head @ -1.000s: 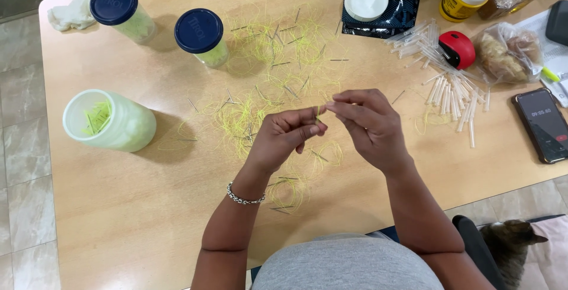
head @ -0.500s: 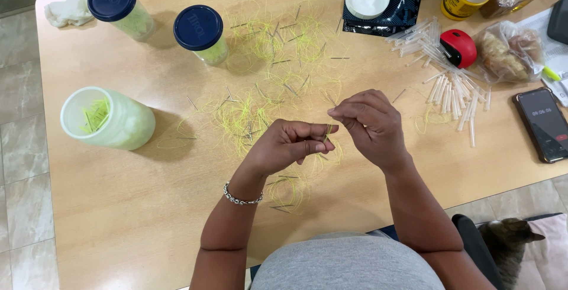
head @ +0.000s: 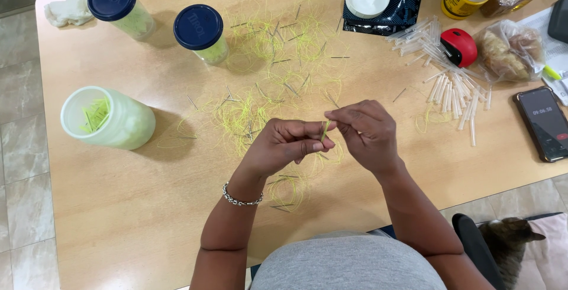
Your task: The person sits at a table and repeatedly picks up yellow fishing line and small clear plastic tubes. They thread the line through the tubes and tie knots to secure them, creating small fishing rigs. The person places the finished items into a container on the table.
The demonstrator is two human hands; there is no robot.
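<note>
Fingertips of both hands meet over the middle of the wooden table [head: 148, 219], and between them they pinch one small piece of yellow-green thread [head: 325, 130]. The left hand [head: 284, 147] is curled closed, thumb pressing on the forefinger at the lower end of the piece. The right hand [head: 367, 133] closes on it from the other side, near the upper end. The piece stands almost upright between the two pinches, its long axis running away from the person and a little tilted; it is held in the air above the table, not touching it.

I judge it very light and thin, soft enough to bend, and easy to lose between the fingers, so a pinch with the tips close to the end seems the only good hold.

Under the hands many loose yellow-green threads [head: 242, 118] lie in tangles, with short thin pins [head: 192, 102] among them. To the left an open pale jar [head: 109, 118] lies with some cut pieces inside. Well apart on the right is a heap of clear little tubes [head: 455, 89].
</note>
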